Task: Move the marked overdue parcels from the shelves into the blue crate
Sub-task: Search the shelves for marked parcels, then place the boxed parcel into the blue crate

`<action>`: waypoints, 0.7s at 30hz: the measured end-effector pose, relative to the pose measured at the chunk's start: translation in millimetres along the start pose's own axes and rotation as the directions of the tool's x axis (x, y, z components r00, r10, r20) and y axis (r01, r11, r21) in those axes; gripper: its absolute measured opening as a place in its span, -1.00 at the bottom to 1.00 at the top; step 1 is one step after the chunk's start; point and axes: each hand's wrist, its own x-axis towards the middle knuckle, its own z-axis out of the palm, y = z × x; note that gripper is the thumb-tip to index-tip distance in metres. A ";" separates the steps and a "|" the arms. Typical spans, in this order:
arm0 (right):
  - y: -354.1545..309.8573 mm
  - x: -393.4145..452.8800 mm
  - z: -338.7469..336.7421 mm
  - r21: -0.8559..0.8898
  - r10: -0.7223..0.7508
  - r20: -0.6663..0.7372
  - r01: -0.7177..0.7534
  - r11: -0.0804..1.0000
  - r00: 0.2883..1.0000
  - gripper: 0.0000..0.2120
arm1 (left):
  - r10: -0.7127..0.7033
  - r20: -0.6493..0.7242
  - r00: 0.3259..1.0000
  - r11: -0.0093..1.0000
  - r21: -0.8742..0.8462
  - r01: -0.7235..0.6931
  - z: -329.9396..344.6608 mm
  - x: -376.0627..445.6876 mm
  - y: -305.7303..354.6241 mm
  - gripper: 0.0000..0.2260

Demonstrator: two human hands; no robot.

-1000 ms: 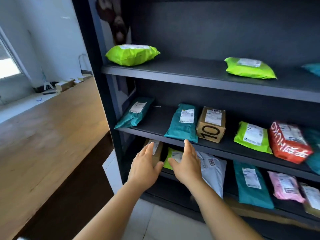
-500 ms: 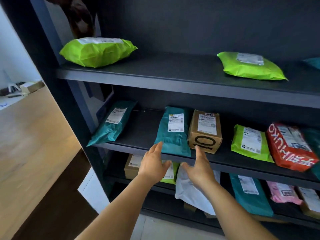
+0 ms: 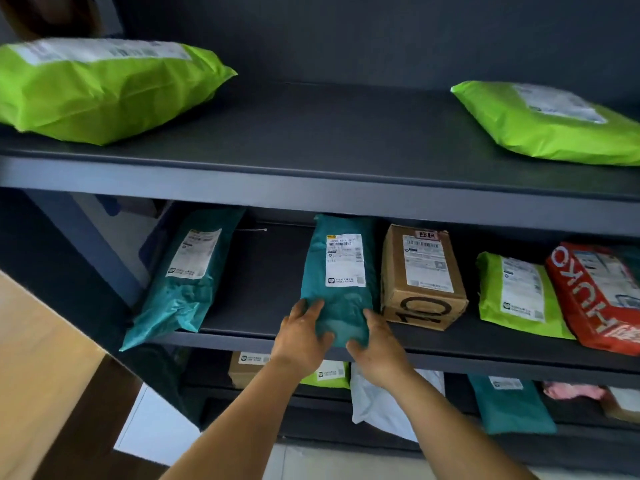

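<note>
A teal plastic mailer bag with a white shipping label [image 3: 341,278] lies on the middle shelf of a dark grey shelving unit [image 3: 485,344], its near end at the shelf's front edge. That near end is gripped from both sides: the left hand [image 3: 301,336] is curled round its left edge and the right hand [image 3: 377,344] round its right edge, with the fingers [image 3: 313,311] of the left hand spread over the bag's top. Just beside the bag on the right, a brown cardboard box printed "10" [image 3: 420,275] is seen, with a small red-lettered sticker at its far end. Further right lie a lime-green mailer bag [image 3: 516,296] and a red printed mailer bag [image 3: 599,299], the red one overlapping the green. Well apart on the left, a second teal mailer bag [image 3: 187,275] overhangs the shelf's front edge. On the upper shelf [image 3: 311,174], two puffy lime-green parcels [image 3: 104,88] [image 3: 554,123] are placed at opposite ends. On the lower shelf, partly hidden by the arms, a white mailer bag [image 3: 381,403], another teal bag [image 3: 509,403] and a pink parcel [image 3: 571,391] are visible. A wooden counter [image 3: 41,382] stands at the left.
</note>
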 end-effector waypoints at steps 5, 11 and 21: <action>-3.7 4.5 12.5 -0.043 -0.008 -0.029 0.007 0.999 1.000 -0.34 | 0.009 -0.043 0.999 1.000 -0.012 -0.010 -0.7 4.1 -7.8 -0.43; -5.9 -4.6 12.5 -0.018 -0.027 -0.103 0.025 1.000 0.994 -0.33 | 0.009 -0.057 0.998 0.999 -0.031 -0.011 -0.3 -1.6 -7.4 -0.40; -1.0 -38.4 -34.9 0.036 -0.202 -0.338 0.227 0.973 0.919 -0.47 | 0.095 -0.224 0.970 0.995 0.007 -0.096 6.2 -13.7 46.4 -0.30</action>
